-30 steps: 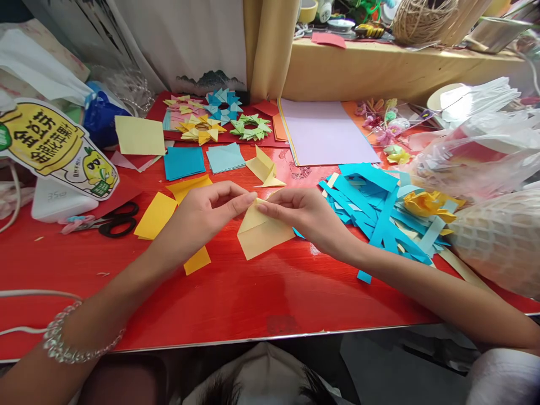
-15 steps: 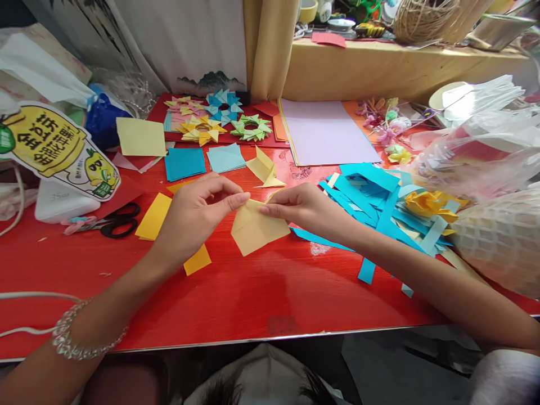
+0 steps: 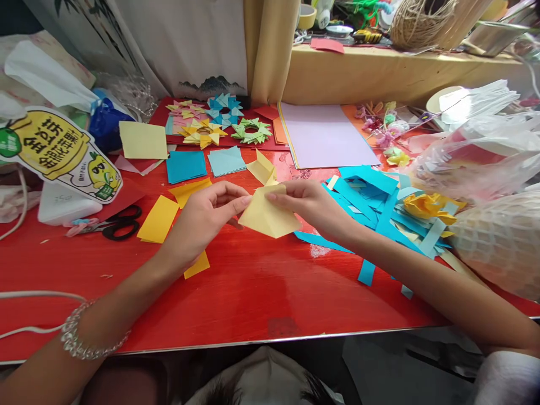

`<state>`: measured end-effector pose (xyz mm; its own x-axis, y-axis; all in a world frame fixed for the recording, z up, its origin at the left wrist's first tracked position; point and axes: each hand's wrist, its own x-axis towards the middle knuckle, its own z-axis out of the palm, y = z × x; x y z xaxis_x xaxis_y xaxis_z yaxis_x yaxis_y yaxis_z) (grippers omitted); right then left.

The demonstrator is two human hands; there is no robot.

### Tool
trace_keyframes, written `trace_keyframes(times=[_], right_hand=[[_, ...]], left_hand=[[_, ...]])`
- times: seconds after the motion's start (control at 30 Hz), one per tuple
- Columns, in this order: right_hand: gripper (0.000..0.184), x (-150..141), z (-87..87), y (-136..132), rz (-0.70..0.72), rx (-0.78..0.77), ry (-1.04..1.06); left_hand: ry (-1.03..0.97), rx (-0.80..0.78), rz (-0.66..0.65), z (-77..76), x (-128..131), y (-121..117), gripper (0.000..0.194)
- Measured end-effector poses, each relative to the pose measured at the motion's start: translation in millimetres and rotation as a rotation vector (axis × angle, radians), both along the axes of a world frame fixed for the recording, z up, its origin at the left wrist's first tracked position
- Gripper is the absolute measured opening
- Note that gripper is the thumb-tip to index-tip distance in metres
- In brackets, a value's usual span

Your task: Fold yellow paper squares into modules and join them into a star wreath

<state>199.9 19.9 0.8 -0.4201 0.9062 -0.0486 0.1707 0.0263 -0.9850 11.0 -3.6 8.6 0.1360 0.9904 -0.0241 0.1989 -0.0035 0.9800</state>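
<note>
A pale yellow folded paper (image 3: 270,218) is held above the red table, its pointed lower edge facing me. My right hand (image 3: 314,209) pinches its upper right part, thumb on top. At the paper's left corner my left hand (image 3: 211,214) has its thumb and fingers closed on the edge; some fingertips are hidden behind the sheet. Just beyond stands another folded pale yellow piece (image 3: 262,167). Orange-yellow paper squares (image 3: 158,219) lie beside my left hand, one partly under the wrist. Blue paper strips (image 3: 371,197) are heaped by my right forearm.
Black-handled scissors (image 3: 122,221) lie at left on the red table (image 3: 270,304). Blue squares (image 3: 186,165) and light blue squares (image 3: 226,161) sit farther back, before several folded paper rings (image 3: 252,131). A lilac sheet stack (image 3: 329,135) is behind; plastic bags (image 3: 468,152) crowd the right.
The yellow paper has been raised and turned, so its lower edge now comes to a central point. Both hands have moved slightly, still at its edges.
</note>
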Motion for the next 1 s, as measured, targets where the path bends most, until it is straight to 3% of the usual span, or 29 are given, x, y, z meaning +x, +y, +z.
trace_keyframes(times=[0.17,0.37,0.5,0.63,0.73,0.9,1.0], right_hand=[[0.027,-2,-0.9,-5,-0.104,0.147,-0.021],[0.027,-3,-0.9,-11,-0.118,0.281,-0.029],[0.026,0,3.5,-14,-0.193,0.497,-0.177],[0.022,2,9.4,-15,-0.081,0.674,-0.233],[0.020,0,11.9,-15,-0.022,0.591,-0.156],[0.020,-2,13.0,-15,-0.046,0.295,0.016],[0.031,-1,12.5,-12,-0.011,0.099,0.068]], left_hand=[[-0.014,0.001,0.014,0.1,2,0,0.014],[-0.001,-0.016,0.029,1.1,3,-3,0.010],[-0.026,-0.014,0.065,3.7,2,-3,0.011],[-0.038,-0.010,0.078,5.8,0,-2,0.011],[-0.012,0.024,0.071,6.4,-1,-2,0.012],[0.086,0.096,0.014,6.6,-1,-5,0.013],[0.131,0.132,-0.009,6.9,0,-6,0.013]])
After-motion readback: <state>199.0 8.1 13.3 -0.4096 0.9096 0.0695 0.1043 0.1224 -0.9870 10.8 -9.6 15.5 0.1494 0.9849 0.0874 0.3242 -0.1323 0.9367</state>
